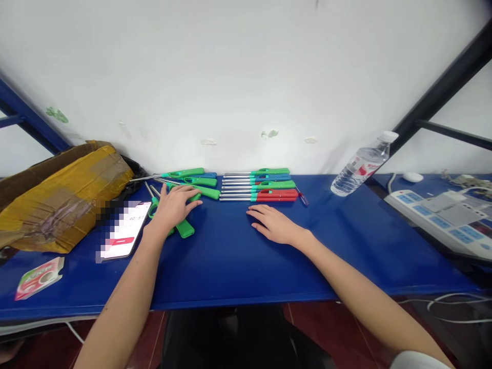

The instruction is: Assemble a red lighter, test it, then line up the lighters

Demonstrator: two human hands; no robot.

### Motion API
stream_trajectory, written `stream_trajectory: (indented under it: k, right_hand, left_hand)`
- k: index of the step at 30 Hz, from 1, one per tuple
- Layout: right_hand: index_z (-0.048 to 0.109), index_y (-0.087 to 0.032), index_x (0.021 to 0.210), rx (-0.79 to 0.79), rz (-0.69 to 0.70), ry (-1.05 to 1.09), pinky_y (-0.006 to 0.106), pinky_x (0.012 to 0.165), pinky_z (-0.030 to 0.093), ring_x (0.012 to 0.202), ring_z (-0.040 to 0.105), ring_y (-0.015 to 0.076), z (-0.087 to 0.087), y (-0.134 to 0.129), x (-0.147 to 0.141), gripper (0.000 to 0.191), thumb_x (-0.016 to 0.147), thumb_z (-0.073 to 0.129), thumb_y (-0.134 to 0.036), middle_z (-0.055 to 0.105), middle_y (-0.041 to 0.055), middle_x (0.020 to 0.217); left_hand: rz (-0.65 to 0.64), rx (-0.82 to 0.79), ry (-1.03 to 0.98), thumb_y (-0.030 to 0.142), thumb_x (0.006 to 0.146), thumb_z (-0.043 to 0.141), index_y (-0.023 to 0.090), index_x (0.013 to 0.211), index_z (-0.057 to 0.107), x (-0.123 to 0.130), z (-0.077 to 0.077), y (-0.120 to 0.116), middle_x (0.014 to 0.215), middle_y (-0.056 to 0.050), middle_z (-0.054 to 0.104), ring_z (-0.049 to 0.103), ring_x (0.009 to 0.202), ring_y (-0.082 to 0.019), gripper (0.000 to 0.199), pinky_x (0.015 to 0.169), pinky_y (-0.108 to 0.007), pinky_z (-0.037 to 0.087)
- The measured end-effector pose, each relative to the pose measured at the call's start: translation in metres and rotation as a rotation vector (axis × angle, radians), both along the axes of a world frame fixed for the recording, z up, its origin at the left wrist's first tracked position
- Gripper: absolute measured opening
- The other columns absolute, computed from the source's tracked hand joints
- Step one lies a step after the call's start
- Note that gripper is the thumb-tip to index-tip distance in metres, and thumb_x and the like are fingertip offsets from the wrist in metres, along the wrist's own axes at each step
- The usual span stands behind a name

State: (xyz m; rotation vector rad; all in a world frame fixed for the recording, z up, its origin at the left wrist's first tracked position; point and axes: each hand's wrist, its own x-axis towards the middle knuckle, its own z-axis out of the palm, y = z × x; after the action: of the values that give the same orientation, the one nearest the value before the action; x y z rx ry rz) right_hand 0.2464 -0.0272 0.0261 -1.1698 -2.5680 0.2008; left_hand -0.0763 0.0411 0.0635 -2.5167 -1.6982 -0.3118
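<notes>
My left hand point(175, 205) is over a loose pile of long-necked utility lighters at the left. Its fingers are spread, with the thumb and forefinger on either side of a green lighter handle point(196, 197); firm contact is hard to see. A green lighter point(185, 228) points toward me beneath that hand, partly hidden by it. My right hand point(271, 223) rests on the blue table with fingers stretched out and nothing in them. Just beyond it, several lighters lie side by side, metal necks to the left, including a red lighter point(277, 196) and a green lighter point(274, 184).
A phone point(123, 236) showing a timer lies left of my left arm. Behind it sits a taped cardboard box point(69, 200). A small screwdriver-like tool point(303, 198) touches the row's right end. Farther right are a tilted water bottle point(361, 166) and a power strip point(442, 218).
</notes>
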Motion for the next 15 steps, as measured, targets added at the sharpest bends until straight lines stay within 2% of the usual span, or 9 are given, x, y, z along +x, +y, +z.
stream_trajectory:
  k: [6, 9, 15]
  right_hand:
    - [0.056, -0.013, 0.136, 0.012, 0.004, -0.023, 0.051, 0.109, 0.044, 0.130, 0.053, 0.0317, 0.001, 0.000, 0.000, 0.042, 0.100, 0.043, -0.030, 0.055, 0.0187, 0.141]
    - [0.057, -0.015, 0.136, 0.016, 0.003, -0.010, 0.051, 0.109, 0.044, 0.130, 0.053, 0.0308, 0.000, 0.000, 0.000, 0.041, 0.100, 0.044, -0.030, 0.056, 0.0174, 0.141]
    - [0.057, -0.017, 0.135, -0.007, 0.004, 0.046, 0.052, 0.109, 0.044, 0.129, 0.054, 0.0307, -0.002, 0.002, 0.000, 0.041, 0.099, 0.045, -0.032, 0.057, 0.0170, 0.140]
  left_hand:
    - [-0.093, 0.133, -0.040, 0.041, 0.094, 0.058, 0.033, 0.120, 0.066, 0.015, 0.007, -0.013, 0.128, -0.004, 0.066, 0.053, 0.127, -0.031, 0.029, 0.118, -0.064, 0.007]
    - [-0.140, 0.209, -0.061, 0.039, 0.094, 0.059, 0.031, 0.120, 0.066, 0.027, 0.014, -0.024, 0.126, -0.005, 0.066, 0.055, 0.125, -0.030, 0.028, 0.119, -0.064, 0.005]
    - [-0.366, 0.393, -0.135, 0.037, 0.097, 0.056, 0.026, 0.120, 0.064, 0.051, 0.015, -0.041, 0.123, -0.007, 0.066, 0.057, 0.122, -0.027, 0.027, 0.121, -0.062, 0.010]
